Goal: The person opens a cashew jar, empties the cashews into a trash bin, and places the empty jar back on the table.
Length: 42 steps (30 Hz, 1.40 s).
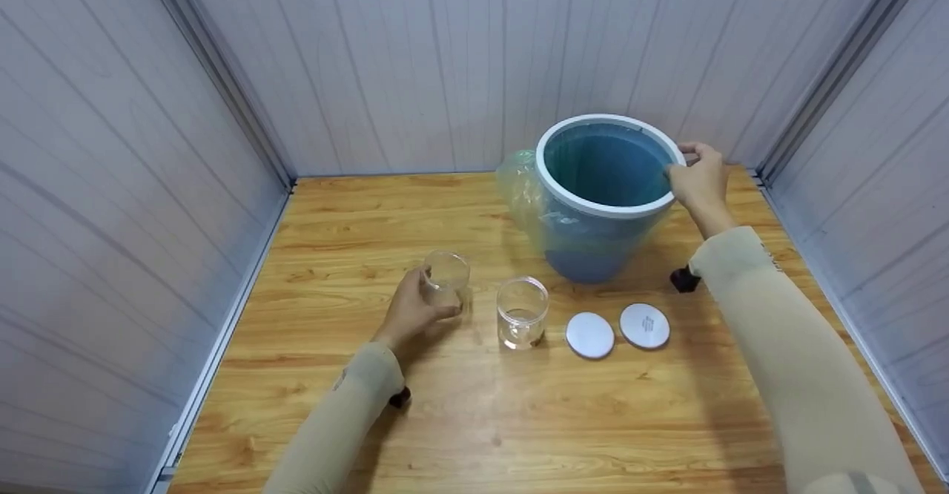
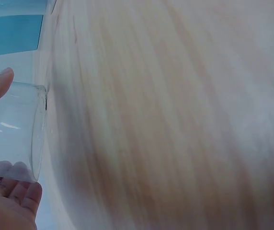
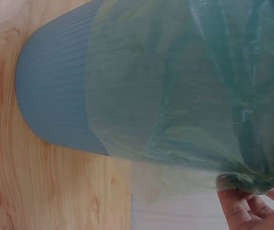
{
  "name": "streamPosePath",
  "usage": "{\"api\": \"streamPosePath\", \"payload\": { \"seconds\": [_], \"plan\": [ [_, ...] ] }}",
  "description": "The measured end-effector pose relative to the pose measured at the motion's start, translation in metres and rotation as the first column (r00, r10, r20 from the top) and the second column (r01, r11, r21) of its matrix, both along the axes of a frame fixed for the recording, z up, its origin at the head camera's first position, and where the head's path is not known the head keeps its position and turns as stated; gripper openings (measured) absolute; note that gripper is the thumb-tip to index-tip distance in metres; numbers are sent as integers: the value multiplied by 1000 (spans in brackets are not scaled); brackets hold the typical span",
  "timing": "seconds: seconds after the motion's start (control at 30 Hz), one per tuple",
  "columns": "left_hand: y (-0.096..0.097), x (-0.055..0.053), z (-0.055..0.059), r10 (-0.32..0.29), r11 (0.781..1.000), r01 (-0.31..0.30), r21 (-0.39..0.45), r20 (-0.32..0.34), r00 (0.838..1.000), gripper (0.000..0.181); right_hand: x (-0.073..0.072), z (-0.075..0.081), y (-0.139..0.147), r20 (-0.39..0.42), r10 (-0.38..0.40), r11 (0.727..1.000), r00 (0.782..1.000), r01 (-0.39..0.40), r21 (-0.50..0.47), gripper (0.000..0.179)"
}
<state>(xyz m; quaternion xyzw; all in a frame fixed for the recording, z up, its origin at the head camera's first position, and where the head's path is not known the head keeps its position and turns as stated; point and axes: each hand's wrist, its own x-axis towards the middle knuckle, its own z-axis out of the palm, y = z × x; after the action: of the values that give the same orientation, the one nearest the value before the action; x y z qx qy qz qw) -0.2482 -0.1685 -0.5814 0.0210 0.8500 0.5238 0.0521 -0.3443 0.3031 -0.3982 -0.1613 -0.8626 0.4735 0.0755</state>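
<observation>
My left hand (image 1: 415,307) grips a clear glass jar (image 1: 447,271), thumb on one side and fingers on the other; in the left wrist view the jar (image 2: 15,129) has its end close to the wooden table. A second clear jar (image 1: 522,316) stands upright just to the right. At the back right is a blue trash can (image 1: 586,257) with a white rim and a thin green bag (image 1: 525,190) folded over it. My right hand (image 1: 700,179) grips the can's rim on its right side, thumb inside; in the right wrist view its fingers (image 3: 235,208) hold bunched bag (image 3: 252,182) there.
Two flat white discs (image 1: 590,335) lie side by side in front of the can, the right disc (image 1: 645,325) bearing small print. Pale panel walls (image 1: 460,64) enclose the wooden table (image 1: 489,420) at the back and both sides.
</observation>
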Motion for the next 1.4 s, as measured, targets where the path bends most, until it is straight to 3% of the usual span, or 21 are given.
{"api": "streamPosePath", "payload": {
  "seconds": [0.37,0.67,0.93,1.17,1.4],
  "plan": [
    [-5,0,-6,1,1000,-1,21,-7,1000,106,5,4,3,24,45,999,999,-45,-5,62],
    [-8,1,-9,9,998,-9,57,1,1000,110,11,7,8,-6,65,998,998,-65,-27,64],
    [-11,4,-11,5,997,-3,79,-24,1000,116,18,4,12,-64,34,999,997,-34,5,66],
    [-13,5,-4,-8,993,10,120,-13,1000,117,26,2,18,-121,17,999,993,-14,29,60],
    [-20,3,8,-49,996,51,67,-21,999,124,34,0,26,-111,12,999,994,-8,34,61]
  ]
}}
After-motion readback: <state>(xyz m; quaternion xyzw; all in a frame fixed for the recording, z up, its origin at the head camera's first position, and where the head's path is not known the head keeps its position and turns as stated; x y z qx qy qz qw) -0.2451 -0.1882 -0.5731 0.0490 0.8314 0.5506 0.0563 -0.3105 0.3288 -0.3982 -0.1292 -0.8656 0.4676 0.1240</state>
